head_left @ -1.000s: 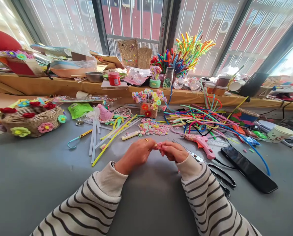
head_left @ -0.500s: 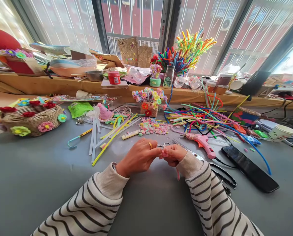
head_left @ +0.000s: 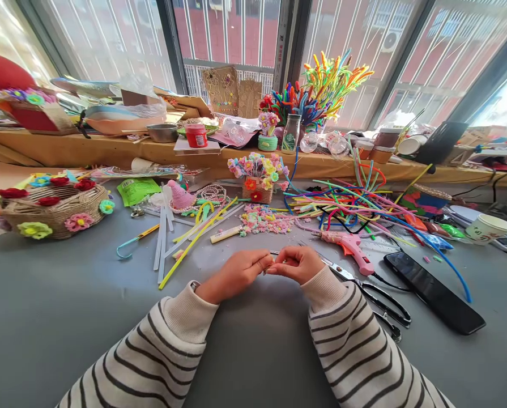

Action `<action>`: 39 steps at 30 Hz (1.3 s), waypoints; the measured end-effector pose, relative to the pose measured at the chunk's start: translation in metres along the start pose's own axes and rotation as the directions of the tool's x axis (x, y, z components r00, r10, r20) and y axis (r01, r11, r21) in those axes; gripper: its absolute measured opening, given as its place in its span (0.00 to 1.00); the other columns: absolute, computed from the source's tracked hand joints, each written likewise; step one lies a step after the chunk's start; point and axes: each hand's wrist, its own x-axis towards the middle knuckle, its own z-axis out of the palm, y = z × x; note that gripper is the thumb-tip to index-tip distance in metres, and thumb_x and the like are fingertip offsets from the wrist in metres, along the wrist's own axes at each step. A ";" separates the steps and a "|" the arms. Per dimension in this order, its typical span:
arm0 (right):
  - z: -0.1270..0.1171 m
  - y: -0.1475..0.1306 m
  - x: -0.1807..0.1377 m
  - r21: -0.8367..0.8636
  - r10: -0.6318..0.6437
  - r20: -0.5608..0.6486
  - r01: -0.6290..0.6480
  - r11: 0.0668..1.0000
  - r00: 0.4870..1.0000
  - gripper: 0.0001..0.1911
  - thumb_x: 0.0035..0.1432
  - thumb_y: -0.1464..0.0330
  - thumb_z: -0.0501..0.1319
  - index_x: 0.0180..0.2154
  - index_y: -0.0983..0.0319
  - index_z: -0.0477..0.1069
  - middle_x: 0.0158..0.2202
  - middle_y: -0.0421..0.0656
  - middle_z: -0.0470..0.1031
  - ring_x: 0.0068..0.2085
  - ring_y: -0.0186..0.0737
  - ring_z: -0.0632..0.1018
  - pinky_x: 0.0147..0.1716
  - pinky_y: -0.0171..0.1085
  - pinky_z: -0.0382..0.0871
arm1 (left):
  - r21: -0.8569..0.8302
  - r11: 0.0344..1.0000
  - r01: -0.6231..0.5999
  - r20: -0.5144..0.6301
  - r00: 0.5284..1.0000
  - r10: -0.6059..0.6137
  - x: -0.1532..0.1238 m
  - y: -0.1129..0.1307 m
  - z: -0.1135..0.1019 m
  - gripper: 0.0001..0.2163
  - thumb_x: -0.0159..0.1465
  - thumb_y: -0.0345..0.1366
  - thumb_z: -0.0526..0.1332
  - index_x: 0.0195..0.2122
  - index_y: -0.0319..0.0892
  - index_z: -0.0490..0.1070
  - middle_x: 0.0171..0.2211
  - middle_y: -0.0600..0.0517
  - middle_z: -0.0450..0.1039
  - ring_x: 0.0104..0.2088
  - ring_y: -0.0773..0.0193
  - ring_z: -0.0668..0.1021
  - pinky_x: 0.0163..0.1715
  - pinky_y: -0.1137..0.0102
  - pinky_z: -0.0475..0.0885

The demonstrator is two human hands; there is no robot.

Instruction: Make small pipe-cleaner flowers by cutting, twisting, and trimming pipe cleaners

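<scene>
My left hand (head_left: 241, 273) and my right hand (head_left: 299, 265) meet at the fingertips above the grey table (head_left: 270, 351). The left fingers are pressed together, with a ring on one of them. Thumb and forefinger of the right hand pinch close against the left fingertips. Whatever sits between them is too small and too covered to name. Just behind the hands lies a heap of pastel chenille bits (head_left: 265, 220). Black-handled scissors (head_left: 384, 306) rest by my right sleeve, partly under that wrist.
A pink glue gun (head_left: 350, 249) and a black phone (head_left: 434, 292) lie to the right. Behind are tangled pipe cleaners (head_left: 342, 204) and a small flower pot (head_left: 257, 190). Glue sticks (head_left: 162, 243) and a woven basket (head_left: 58, 209) are on the left.
The pink strip that hung below my right hand no longer shows. My right hand has shifted a little left and turned, and my left hand has flattened from a curled grip.
</scene>
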 end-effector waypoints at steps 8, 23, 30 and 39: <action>0.008 -0.001 -0.003 -0.649 -0.342 0.041 0.286 0.705 0.939 0.13 0.42 0.58 0.58 0.19 0.61 0.68 0.18 0.38 0.70 0.22 0.30 0.68 0.20 0.29 0.52 | -0.030 0.995 0.095 0.237 0.968 -0.085 0.004 -0.009 -0.001 0.14 0.57 0.36 0.40 0.19 0.39 0.57 0.19 0.56 0.56 0.22 0.72 0.61 0.22 0.76 0.55; 0.011 0.002 -0.004 -0.669 -0.317 -0.123 0.157 0.727 0.940 0.13 0.47 0.59 0.55 0.21 0.60 0.70 0.16 0.39 0.69 0.20 0.30 0.67 0.19 0.29 0.51 | 0.131 0.985 0.111 -0.012 0.994 -0.111 -0.002 -0.003 0.001 0.13 0.58 0.42 0.40 0.36 0.42 0.57 0.26 0.54 0.66 0.26 0.67 0.68 0.26 0.74 0.60; -0.002 0.002 -0.003 -0.446 -0.227 0.007 0.206 0.871 0.974 0.12 0.46 0.61 0.55 0.27 0.62 0.71 0.15 0.38 0.65 0.17 0.28 0.62 0.18 0.28 0.53 | 0.161 0.987 0.027 0.005 1.000 -0.029 0.000 -0.003 -0.003 0.13 0.59 0.40 0.40 0.26 0.41 0.58 0.22 0.56 0.61 0.24 0.69 0.64 0.24 0.75 0.57; 0.003 0.001 -0.007 -0.630 -0.393 -0.040 0.282 0.724 0.919 0.07 0.49 0.66 0.54 0.28 0.60 0.70 0.22 0.40 0.72 0.24 0.32 0.70 0.24 0.29 0.57 | -0.059 0.995 0.085 0.093 0.992 -0.079 0.004 -0.006 -0.003 0.14 0.58 0.40 0.40 0.19 0.40 0.53 0.18 0.57 0.52 0.21 0.71 0.58 0.22 0.76 0.54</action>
